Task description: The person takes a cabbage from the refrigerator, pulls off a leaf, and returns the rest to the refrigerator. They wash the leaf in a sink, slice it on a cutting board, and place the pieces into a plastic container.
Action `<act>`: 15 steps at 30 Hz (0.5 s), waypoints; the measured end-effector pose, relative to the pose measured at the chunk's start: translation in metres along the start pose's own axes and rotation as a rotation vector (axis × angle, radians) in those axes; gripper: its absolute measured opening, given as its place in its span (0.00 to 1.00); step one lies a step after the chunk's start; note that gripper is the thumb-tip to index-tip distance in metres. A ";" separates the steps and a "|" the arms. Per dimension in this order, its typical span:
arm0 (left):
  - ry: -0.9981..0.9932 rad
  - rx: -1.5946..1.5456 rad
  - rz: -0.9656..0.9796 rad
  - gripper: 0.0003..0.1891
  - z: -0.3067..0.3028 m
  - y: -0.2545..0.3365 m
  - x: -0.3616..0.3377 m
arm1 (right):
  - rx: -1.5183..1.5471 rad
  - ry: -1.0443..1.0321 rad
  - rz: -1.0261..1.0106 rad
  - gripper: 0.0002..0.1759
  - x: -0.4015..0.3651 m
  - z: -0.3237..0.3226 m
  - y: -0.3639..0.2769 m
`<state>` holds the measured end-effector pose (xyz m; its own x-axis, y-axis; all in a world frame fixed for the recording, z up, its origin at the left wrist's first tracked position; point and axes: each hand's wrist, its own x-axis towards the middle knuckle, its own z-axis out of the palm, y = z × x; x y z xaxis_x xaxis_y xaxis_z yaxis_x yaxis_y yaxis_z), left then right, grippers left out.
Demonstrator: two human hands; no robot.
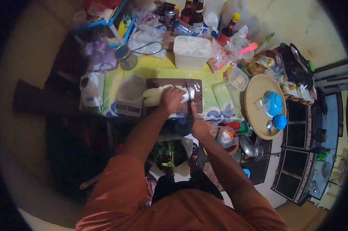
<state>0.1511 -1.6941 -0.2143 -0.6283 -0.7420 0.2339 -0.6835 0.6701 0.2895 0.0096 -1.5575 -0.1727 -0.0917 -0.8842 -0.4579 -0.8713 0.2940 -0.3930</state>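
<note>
A brown cutting board [154, 83] lies near the front edge of the table. Across it rests a long pale vegetable [153, 97], which looks like a napa cabbage, yellowish at the left and white at the right. My left hand [173, 99] presses down on it, fingers bent over the white part. In my right hand [201, 126] is a knife [190, 92], its blade pointing away from me at the cabbage's right end, the index finger stretched along it. White cut pieces [197, 87] lie right of the blade. My right fingers are partly hidden round the handle.
A kitchen scale [129, 96] stands left of the board. Behind it are a metal canister [125, 57] and a white tub [192, 52]. To the right are a clear plastic container [223, 98] and a round tan tray [254, 119] holding blue bowls [273, 104]. Bottles crowd the back.
</note>
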 end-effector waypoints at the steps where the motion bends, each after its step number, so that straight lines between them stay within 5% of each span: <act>1: 0.008 0.005 -0.003 0.15 -0.001 -0.001 0.002 | 0.066 0.019 -0.024 0.52 0.007 0.005 0.002; 13: -0.003 -0.126 -0.043 0.06 -0.003 -0.010 -0.009 | 0.054 0.102 -0.096 0.56 -0.022 0.000 -0.008; 15: 0.102 -0.074 0.064 0.05 -0.001 -0.014 -0.010 | -0.017 0.096 -0.091 0.56 -0.024 0.002 -0.009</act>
<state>0.1670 -1.6963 -0.2201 -0.6265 -0.6985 0.3460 -0.6115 0.7156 0.3376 0.0207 -1.5380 -0.1600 -0.0571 -0.9379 -0.3421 -0.8860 0.2056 -0.4157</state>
